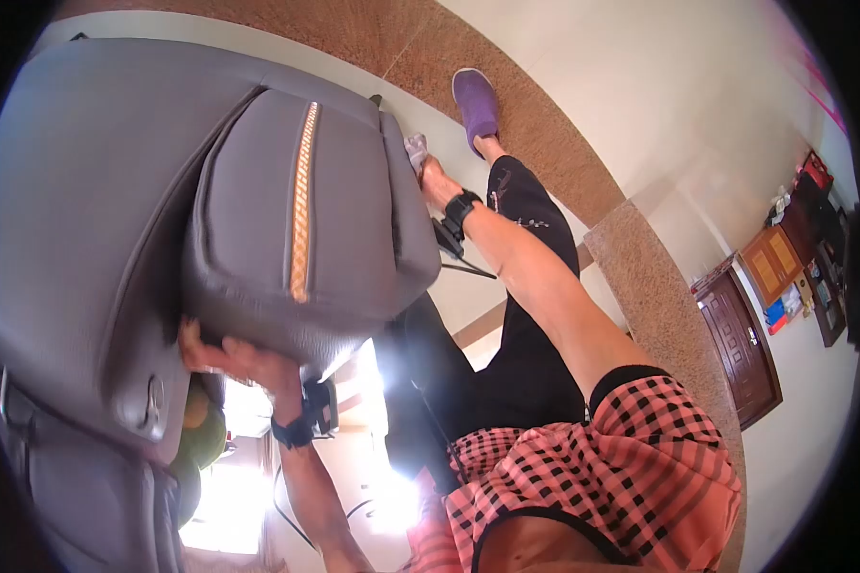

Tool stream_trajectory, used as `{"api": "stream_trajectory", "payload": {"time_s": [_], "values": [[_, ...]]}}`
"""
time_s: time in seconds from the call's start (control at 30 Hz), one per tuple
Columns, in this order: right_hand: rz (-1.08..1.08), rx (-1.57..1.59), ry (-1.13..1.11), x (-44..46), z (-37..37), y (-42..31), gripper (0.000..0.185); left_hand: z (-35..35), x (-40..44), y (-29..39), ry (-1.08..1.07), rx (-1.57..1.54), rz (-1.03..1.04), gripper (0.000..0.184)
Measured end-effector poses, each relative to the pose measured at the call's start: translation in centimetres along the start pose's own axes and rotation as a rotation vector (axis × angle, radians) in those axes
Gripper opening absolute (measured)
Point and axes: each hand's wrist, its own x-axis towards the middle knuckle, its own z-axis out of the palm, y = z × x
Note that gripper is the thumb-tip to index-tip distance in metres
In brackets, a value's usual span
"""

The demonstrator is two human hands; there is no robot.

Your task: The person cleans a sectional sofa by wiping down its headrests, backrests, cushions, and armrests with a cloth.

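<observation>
A grey leather sofa [76, 172] fills the left side of the head view. Its rounded, padded section [354, 210] carries a gold patterned strip [303, 201]. My left hand [244, 363] is against the near lower edge of this padded section, fingers apart and slightly blurred, with nothing visible in them. At the section's far side, my right hand [435, 181] is closed around a crumpled pale cloth [416, 148], which lies close against the leather. Part of that cloth is hidden by my fingers. Both wrists wear black straps.
A metal recess handle [151, 406] sits on the sofa's side. Green and orange rounded things [199, 420] show below it. My purple shoe [476, 105] stands on a brown floor band [545, 134]. Black cables hang near my wrists. Far right are a brown door [736, 334] and a wooden cabinet [772, 263].
</observation>
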Motion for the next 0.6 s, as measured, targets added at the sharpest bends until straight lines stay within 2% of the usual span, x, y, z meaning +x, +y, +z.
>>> {"api": "stream_trajectory", "payload": {"time_s": [0.13, 0.23, 0.33, 0.43, 0.47, 0.57, 0.6], "values": [[-0.033, 0.039, 0.052, -2.8, 1.8, -1.4, 0.045, 4.4, 2.6, -0.6, -0.048, 0.102, 0.163, 0.049], [-0.162, 0.085, -0.16, -0.6, -0.9, -1.9, 0.052, 7.7, 3.5, -0.2, -0.043, 0.119, 0.22, 0.043], [-0.194, -0.078, 0.09, -5.2, 0.8, -4.2, 0.055, 11.5, 4.3, 0.5, -0.004, 0.096, 0.239, 0.043], [-0.414, -0.072, 0.093, -5.8, 0.6, -4.8, 0.055, 15.7, 5.7, 1.8, -0.019, 0.126, 0.236, 0.041], [-0.533, -0.19, 0.134, -3.5, -0.8, -4.4, 0.053, 17.1, 6.1, 2.0, -0.008, 0.145, 0.248, 0.04], [-0.677, -0.247, 0.335, -5.9, 1.3, -5.9, 0.056, 21.3, 7.9, 3.6, 0.021, 0.179, 0.291, 0.038], [-0.764, -0.357, 0.439, -6.5, 1.7, -6.1, 0.052, 22.2, 8.4, 4.4, 0.024, 0.186, 0.298, 0.037]]}}
